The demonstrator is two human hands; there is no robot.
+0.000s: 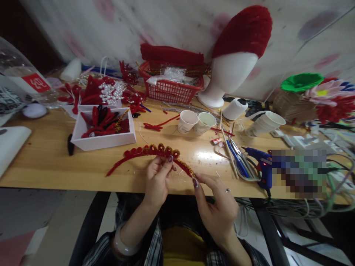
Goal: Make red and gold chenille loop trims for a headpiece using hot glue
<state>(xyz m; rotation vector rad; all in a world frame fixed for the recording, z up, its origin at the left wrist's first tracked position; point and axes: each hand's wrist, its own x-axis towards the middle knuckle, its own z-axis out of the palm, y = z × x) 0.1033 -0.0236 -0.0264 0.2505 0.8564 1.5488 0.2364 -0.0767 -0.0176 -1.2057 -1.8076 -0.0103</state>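
Observation:
A curved red headband (135, 152) with scalloped loops is held over the table's front part. Gold glitter trim edges some of its loops and runs along its right part. My left hand (158, 180) pinches the band near its middle, just under the gold-edged loops. At the right end, my right hand (217, 201) has its thumb and index finger closed on the gold-trimmed tip. The other end of the band points left, free of both hands.
Behind the headband stand a white box (107, 141) of red and black pieces and two paper cups (188, 122). Scissors (244, 159), a blue pen (237, 159) and a blue glue gun (264, 166) lie right. Farther back are a red basket (172, 91) and a white foam head (234, 74).

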